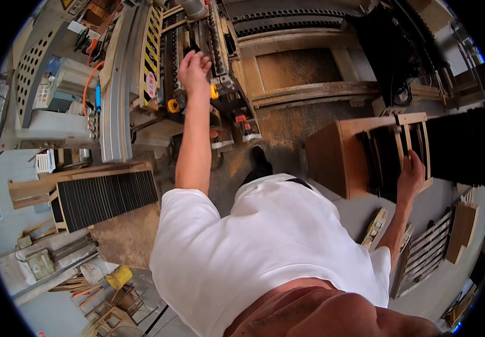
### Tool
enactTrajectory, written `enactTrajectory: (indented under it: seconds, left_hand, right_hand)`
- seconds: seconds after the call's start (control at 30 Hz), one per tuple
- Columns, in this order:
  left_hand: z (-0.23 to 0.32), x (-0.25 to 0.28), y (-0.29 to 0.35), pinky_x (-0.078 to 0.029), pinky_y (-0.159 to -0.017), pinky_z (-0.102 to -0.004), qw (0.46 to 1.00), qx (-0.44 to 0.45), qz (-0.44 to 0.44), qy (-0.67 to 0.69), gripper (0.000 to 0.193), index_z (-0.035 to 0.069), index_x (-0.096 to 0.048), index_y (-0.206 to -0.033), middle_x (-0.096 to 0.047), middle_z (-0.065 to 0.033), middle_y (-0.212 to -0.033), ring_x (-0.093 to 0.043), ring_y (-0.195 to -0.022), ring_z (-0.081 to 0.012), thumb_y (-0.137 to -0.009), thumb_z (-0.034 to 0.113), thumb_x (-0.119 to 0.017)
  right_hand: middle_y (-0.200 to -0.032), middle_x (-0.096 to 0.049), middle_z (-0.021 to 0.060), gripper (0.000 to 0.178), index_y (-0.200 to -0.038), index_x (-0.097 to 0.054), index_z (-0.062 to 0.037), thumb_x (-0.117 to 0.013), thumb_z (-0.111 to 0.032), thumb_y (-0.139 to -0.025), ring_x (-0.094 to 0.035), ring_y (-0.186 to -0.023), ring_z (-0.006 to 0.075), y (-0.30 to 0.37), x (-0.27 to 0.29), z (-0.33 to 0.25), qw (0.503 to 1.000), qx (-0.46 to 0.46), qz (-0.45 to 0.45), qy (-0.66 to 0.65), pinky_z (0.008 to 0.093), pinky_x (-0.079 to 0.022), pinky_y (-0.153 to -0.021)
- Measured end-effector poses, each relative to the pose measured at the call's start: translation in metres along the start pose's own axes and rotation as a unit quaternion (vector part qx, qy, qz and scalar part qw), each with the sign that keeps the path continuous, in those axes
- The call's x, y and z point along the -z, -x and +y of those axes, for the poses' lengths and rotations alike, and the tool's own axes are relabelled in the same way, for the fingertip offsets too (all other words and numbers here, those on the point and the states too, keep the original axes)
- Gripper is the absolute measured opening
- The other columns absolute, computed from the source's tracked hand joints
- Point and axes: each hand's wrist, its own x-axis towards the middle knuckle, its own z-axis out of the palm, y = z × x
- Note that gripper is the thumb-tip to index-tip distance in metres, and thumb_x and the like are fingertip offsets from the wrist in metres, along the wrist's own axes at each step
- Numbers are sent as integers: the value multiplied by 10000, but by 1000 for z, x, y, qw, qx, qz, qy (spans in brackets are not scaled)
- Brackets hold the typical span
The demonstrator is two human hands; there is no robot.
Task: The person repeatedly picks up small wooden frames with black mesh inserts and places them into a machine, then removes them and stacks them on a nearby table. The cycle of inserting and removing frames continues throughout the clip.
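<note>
My left hand [196, 64] is stretched out over a woodworking machine with two long chain rails [215, 48]. Its fingers are curled, and a dark piece shows just beyond the fingertips; what they hold, if anything, I cannot make out. Off to the right, my right hand [413, 171] is closed on a light wooden frame [411, 119] with crossbars. That frame stands at the end of a brown wooden box [332, 160], where dark pieces [382, 163] lie behind the bars. Yellow knobs [173, 105] sit at the machine's near end, below my left wrist.
Left of me, a row of dark slats [107, 196] rests in a wooden rack above a brown board [124, 238]. A sawdust-covered wooden bed [298, 67] lies ahead. A slatted pallet [425, 258] leans at the lower right; a yellow bucket [120, 276] stands at the lower left.
</note>
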Motion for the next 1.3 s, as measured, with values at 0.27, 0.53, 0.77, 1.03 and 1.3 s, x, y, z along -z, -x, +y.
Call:
enactTrajectory:
  seconds: [0.27, 0.53, 0.77, 1.03, 1.3]
  left_hand:
    - [-59, 42, -223, -317, -1145, -481, 983, 174, 12, 61, 689, 59, -148, -1511, -240, -199, -1517, -260, -1399, -366, -992, 347, -497]
    - [-92, 32, -345, -59, -1212, -476, 958, 166, -18, 233, 954, 119, 106, -1516, 86, -150, -1582, 41, -1465, -326, -931, 557, -506]
    - [-94, 33, -312, -165, -1154, -513, 917, 188, -8, 351, 693, 71, -220, -1479, -137, -147, -1541, -181, -1423, -319, -935, 286, -592]
    - [-54, 99, -74, -420, -1002, -379, 939, 205, -39, 273, 297, 48, -544, -1227, -593, -82, -1141, -545, -1111, -249, -966, 191, -551]
    - [-5, 162, 105, -477, -989, -394, 949, 198, 48, 240, 282, 33, -540, -1234, -608, -99, -1139, -577, -1146, -272, -955, 78, -540]
  right_hand:
    - [-995, -657, 94, 234, -1099, -658, -37, -646, 29, -875, -618, -918, 193, -43, -5, -109, 994, 38, 10, -104, 300, -499, -748]
    - [-1058, -674, 131, 238, -1035, -658, -6, -663, 62, -807, -622, -944, 288, -82, -51, -250, 965, 152, -106, -187, 341, -500, -802]
    - [-1002, -686, 98, 207, -969, -678, -31, -704, -13, -764, -629, -884, 282, -129, -131, -346, 915, 313, -152, -205, 365, -516, -764]
    - [-920, -684, 80, 185, -965, -681, -80, -686, -89, -780, -605, -820, 294, -146, -262, -474, 795, 523, -176, -253, 384, -507, -728]
    - [-990, -670, 102, 348, -1080, -649, -69, -621, -26, -735, -591, -949, 316, -120, -393, -580, 718, 632, -174, -233, 424, -468, -814]
